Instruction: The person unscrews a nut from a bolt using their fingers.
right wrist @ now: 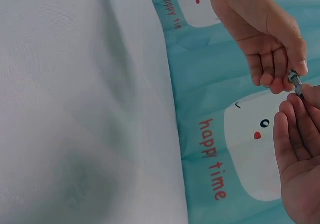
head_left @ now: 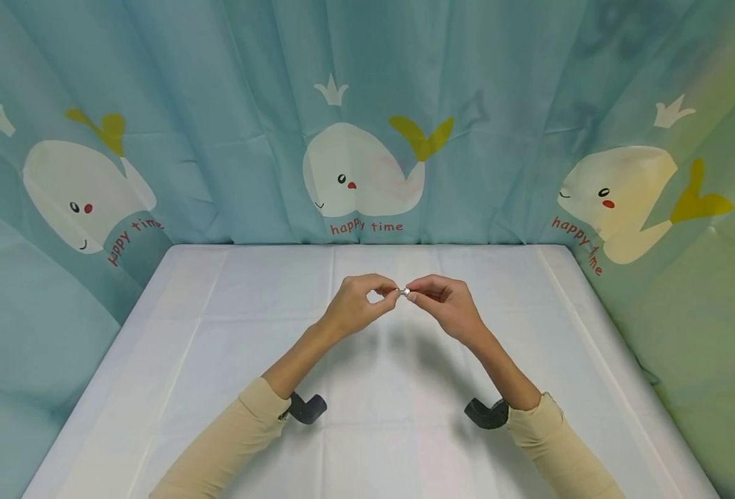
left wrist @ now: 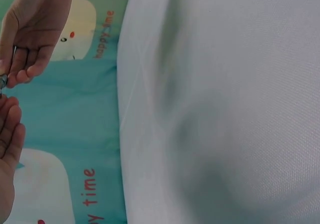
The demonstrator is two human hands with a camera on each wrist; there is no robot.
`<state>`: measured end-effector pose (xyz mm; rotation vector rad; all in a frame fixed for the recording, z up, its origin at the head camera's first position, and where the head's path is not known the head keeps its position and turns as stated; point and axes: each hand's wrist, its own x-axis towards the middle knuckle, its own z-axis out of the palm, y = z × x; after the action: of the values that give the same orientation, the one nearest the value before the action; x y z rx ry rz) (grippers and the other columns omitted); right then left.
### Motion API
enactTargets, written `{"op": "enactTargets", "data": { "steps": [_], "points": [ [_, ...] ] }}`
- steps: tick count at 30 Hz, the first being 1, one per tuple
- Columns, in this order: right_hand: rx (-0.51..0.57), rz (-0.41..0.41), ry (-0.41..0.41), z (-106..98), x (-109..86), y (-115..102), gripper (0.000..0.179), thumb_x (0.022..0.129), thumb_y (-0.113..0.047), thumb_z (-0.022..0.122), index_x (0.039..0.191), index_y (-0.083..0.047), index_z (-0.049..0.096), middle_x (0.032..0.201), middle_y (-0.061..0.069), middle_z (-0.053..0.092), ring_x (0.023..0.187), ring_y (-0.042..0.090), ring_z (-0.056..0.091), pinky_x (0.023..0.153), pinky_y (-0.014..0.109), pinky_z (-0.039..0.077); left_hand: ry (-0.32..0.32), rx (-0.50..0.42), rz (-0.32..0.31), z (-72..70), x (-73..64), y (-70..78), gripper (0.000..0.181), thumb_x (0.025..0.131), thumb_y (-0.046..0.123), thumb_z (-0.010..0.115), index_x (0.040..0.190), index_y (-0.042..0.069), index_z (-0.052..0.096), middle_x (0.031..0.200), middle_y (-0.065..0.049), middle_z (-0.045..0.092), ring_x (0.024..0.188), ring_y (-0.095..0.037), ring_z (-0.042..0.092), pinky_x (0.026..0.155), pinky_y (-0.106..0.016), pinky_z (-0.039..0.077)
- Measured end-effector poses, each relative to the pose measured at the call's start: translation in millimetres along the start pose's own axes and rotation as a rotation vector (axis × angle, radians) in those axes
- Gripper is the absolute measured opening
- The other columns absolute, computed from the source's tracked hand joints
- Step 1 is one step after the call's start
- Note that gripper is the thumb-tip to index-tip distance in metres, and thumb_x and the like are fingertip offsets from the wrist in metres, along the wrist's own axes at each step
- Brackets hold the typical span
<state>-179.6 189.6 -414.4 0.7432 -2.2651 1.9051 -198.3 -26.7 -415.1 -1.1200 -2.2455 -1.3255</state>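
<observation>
Between my two hands is a small silver metal bolt [head_left: 404, 292] with a threaded shank, held up over the table. My left hand [head_left: 356, 303] pinches one end of it between thumb and fingertips. At the opposite end, the thumb and fingertips of my right hand [head_left: 447, 305] grip it. The right wrist view shows the thread of the bolt [right wrist: 296, 81] bridging the two hands, with a wider metal part beside each set of fingertips. Only a sliver of the bolt [left wrist: 3, 80] appears at the left wrist view's edge. Fingers cover both its ends.
A white cloth covers the table [head_left: 249, 360], and the hands' shadows fall on it. Blue-green curtains [head_left: 242, 173] with whale prints stand around the back and sides. Black curved wrist pieces [head_left: 307, 409] stick out by both beige sleeves [head_left: 230, 433].
</observation>
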Motion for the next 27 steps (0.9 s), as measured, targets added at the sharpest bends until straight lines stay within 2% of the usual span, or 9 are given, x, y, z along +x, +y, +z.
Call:
{"op": "enactTargets", "data": {
  "steps": [2,7,9,13,17,22,27],
  "points": [
    [-0.001,-0.004,-0.002,-0.3,0.6,0.6,0.013,0.092,0.005,0.067,0.104,0.008,0.071,0.098,0.021,0.071,0.087,0.015,0.069,0.078,0.027,0.057,-0.01,-0.006,-0.042,-0.7,0.3,0.5,0.013,0.094,0.007,0.064,0.094,0.005,0.076,0.09,-0.002,0.074,0.084,-0.011,0.067,0.075,-0.025,0.055],
    [0.0,-0.005,0.002,-1.2,2.2,1.4,0.013,0.092,0.005,0.067,0.104,0.008,0.071,0.098,0.021,0.071,0.088,0.019,0.07,0.078,0.027,0.058,-0.032,-0.031,-0.144,-2.2,-0.6,1.2,0.021,0.099,0.011,0.059,0.107,0.002,0.076,0.104,-0.005,0.074,0.097,-0.016,0.069,0.083,-0.03,0.055],
    [-0.001,-0.005,0.006,-1.6,2.5,1.7,0.013,0.092,0.005,0.067,0.104,0.008,0.071,0.098,0.021,0.071,0.088,0.019,0.07,0.078,0.027,0.058,-0.032,-0.046,-0.127,-2.2,-1.2,1.0,0.02,0.097,0.011,0.063,0.111,0.001,0.074,0.107,-0.005,0.073,0.099,-0.017,0.068,0.087,-0.031,0.054],
    [-0.007,-0.002,0.01,-1.9,2.9,0.9,0.013,0.092,0.005,0.067,0.104,0.009,0.071,0.099,0.021,0.071,0.087,0.015,0.07,0.078,0.026,0.057,-0.014,-0.056,-0.039,-0.6,-1.4,-0.6,0.026,0.088,0.006,0.073,0.113,0.002,0.069,0.106,-0.004,0.07,0.097,-0.017,0.064,0.088,-0.032,0.053],
    [-0.009,0.004,0.009,-1.6,3.2,0.3,0.013,0.092,0.005,0.068,0.104,0.009,0.071,0.099,0.022,0.071,0.087,0.013,0.069,0.079,0.026,0.057,0.0,-0.055,0.021,0.7,-0.6,-1.7,0.026,0.085,0.002,0.075,0.109,0.002,0.066,0.103,-0.004,0.067,0.095,-0.017,0.063,0.086,-0.032,0.054],
    [-0.008,0.01,0.009,-1.3,3.1,0.9,0.013,0.092,0.004,0.068,0.103,0.008,0.071,0.099,0.021,0.071,0.087,0.015,0.07,0.079,0.027,0.057,0.002,-0.044,0.031,0.7,0.0,-2.0,0.017,0.086,-0.002,0.073,0.102,0.003,0.069,0.097,-0.004,0.069,0.091,-0.015,0.065,0.084,-0.028,0.054],
    [-0.009,0.01,0.006,-0.6,2.1,1.5,0.012,0.092,0.004,0.068,0.103,0.008,0.072,0.099,0.02,0.071,0.087,0.015,0.07,0.079,0.027,0.058,0.0,-0.023,0.018,-0.5,-0.8,-1.6,0.01,0.089,0.003,0.072,0.099,0.002,0.073,0.093,-0.004,0.073,0.085,-0.014,0.068,0.078,-0.025,0.055]
  ]
}}
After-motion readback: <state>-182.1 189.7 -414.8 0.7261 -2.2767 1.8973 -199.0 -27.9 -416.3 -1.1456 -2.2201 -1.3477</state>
